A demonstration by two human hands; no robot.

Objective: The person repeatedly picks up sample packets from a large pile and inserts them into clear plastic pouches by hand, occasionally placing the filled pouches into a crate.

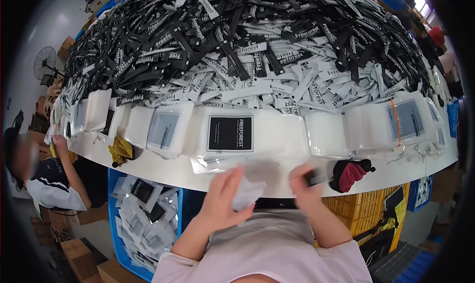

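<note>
My left hand [221,204] is over the table's front edge, its thumb and fingers around a whitish, translucent plastic bag [250,190] that is blurred. To the right, my right hand [306,186] is closed on a small black and white thing [313,177], too smeared by motion to name. Just beyond my hands lies a stack of clear plastic bags [269,134], with a black FREEFOREST label [230,133] on its left part. A dark red and black cloth bundle [350,175] sits right of my right hand.
A big heap of black and white Freeforest sachets [247,50] covers the table [163,169]. More bag stacks [396,124] line its front. Below are a blue bin [115,204] of packed bags and a yellow crate [363,211]. A person [59,176] works at left.
</note>
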